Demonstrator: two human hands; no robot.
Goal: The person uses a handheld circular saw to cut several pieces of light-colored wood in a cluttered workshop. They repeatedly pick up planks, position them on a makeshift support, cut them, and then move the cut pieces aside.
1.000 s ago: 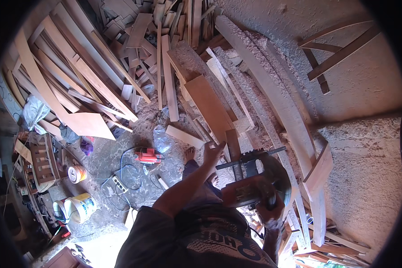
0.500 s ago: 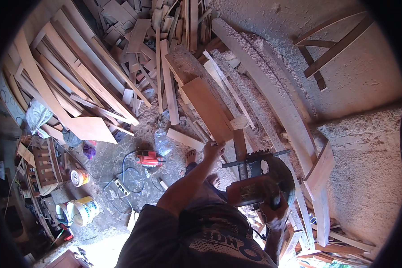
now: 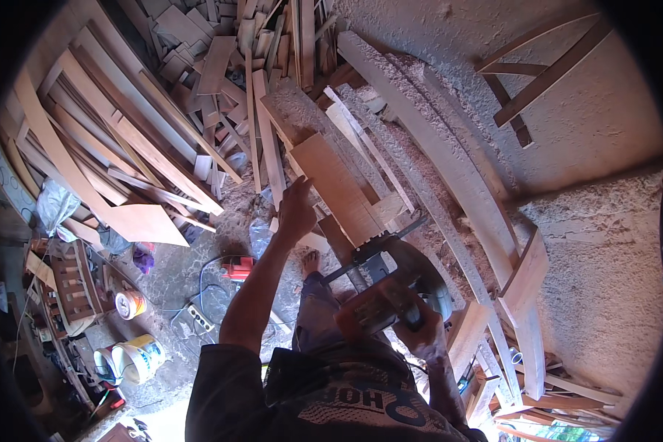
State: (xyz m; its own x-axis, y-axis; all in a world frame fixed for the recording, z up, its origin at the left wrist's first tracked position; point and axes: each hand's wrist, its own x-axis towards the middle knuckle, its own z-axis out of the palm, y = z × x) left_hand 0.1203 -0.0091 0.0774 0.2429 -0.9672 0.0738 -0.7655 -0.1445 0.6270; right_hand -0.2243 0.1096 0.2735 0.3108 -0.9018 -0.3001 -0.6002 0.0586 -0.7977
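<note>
My right hand (image 3: 425,335) is wrapped round the handle of a circular saw (image 3: 379,300), which has a dark red motor body and a dark round guard. The front of its base plate meets the near end of a flat brown board (image 3: 335,184). This board lies slanted on a stack of timber. Beside the board's left edge is my left hand (image 3: 297,214), with its fingers stretched forward to the edge; whether they press on it I cannot tell. A darker wood strip (image 3: 337,239) shows just left of the board's near end. The saw blade is mostly hidden by the guard.
Long curved planks (image 3: 449,162) covered in sawdust run along the right wall. More curved timber (image 3: 118,132) and a heap of offcuts lie far left and ahead. On the floor are a red power tool (image 3: 237,268), a power strip (image 3: 200,318), cables and buckets (image 3: 140,357).
The circular saw has moved left, up to the board's near end. My left hand has left the board's near corner and slid forward along its left side. The view has shifted slightly.
</note>
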